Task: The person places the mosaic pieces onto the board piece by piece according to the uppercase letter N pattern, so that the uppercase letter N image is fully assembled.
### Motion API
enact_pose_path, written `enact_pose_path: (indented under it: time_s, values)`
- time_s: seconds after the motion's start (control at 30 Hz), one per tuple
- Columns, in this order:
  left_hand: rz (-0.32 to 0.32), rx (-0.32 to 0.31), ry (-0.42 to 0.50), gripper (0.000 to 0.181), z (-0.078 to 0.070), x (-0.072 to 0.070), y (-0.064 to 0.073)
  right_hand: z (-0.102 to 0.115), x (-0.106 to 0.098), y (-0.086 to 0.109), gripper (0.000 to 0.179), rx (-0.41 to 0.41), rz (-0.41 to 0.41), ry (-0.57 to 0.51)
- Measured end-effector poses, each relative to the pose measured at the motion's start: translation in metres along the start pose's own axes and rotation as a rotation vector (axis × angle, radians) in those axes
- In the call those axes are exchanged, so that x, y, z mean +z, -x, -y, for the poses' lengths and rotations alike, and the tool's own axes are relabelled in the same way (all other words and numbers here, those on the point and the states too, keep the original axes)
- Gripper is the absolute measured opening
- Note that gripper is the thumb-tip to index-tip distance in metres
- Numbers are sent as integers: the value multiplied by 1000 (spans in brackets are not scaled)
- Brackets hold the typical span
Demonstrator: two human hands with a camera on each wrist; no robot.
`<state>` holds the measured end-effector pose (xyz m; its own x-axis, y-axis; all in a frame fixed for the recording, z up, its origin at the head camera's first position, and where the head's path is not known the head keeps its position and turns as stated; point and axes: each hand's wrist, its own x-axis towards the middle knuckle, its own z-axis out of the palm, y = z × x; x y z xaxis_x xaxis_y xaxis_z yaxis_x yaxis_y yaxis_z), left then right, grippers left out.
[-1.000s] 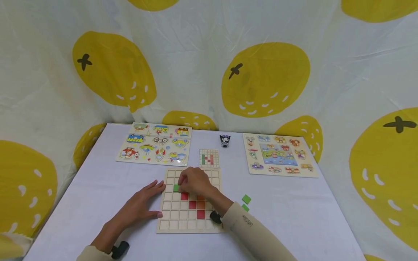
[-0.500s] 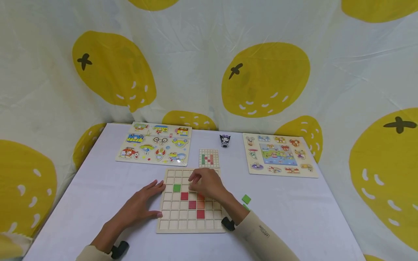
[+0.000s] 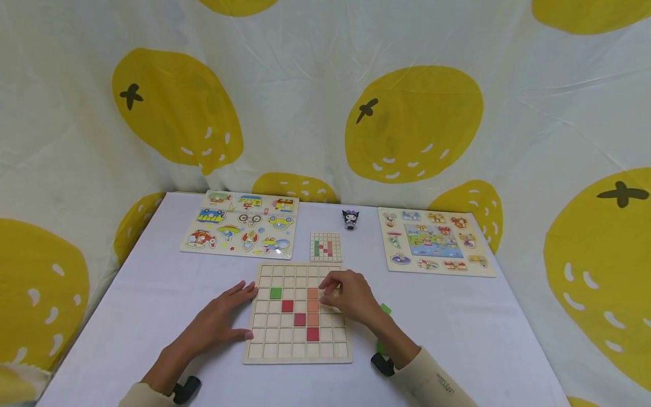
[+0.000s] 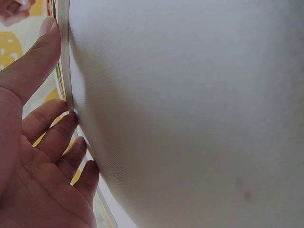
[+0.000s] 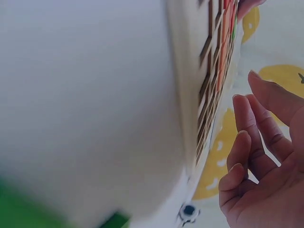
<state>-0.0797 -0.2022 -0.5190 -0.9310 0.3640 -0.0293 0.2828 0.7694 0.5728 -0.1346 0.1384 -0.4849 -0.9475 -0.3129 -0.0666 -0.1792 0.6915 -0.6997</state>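
Note:
A wooden grid board (image 3: 280, 336) lies on the white table. On it are one green tile (image 3: 275, 293), red tiles (image 3: 287, 306) in a diagonal and orange tiles (image 3: 312, 306) in a column. My left hand (image 3: 220, 317) rests against the board's left edge, with thumb and fingertips touching the rim in the left wrist view. Over the right part of the grid hovers my right hand (image 3: 350, 295); the right wrist view shows its thumb (image 5: 270, 92) apart from loosely bent fingers, with nothing between them. Loose green tiles (image 3: 385, 308) lie right of the board, partly behind my right forearm.
Just beyond the board lies a small pattern card (image 3: 325, 247). A vehicle puzzle (image 3: 239, 226) is at the back left, another picture puzzle (image 3: 437, 243) at the back right. Between them stands a small figurine (image 3: 350, 219). A lemon-print curtain (image 3: 305, 130) hangs behind.
My right hand has left the green tile on the board and moved right across the grid, uncovering the orange tiles. The left hand has stayed in place.

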Motion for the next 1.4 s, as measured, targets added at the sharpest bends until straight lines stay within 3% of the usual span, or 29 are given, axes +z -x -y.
enact_pose_path:
  time_s: [0.23, 0.63, 1.03, 1.17, 1.4]
  values:
    - [-4, 14, -11, 99, -1, 0, 0, -16, -12, 16, 20, 69, -30, -9]
    - [20, -25, 3, 100, -3, 0, 0, -36, -27, 39, 24, 170, -90, -12]
    - [20, -30, -2, 100, -5, -2, 0, -61, -47, 62, 34, 232, -45, 33]
    - [23, -36, -6, 100, -5, -3, 0, -68, -53, 67, 35, 227, -10, 39]
    - [21, -39, -6, 100, -4, -2, 1, -76, -58, 70, 39, 151, 34, 47]
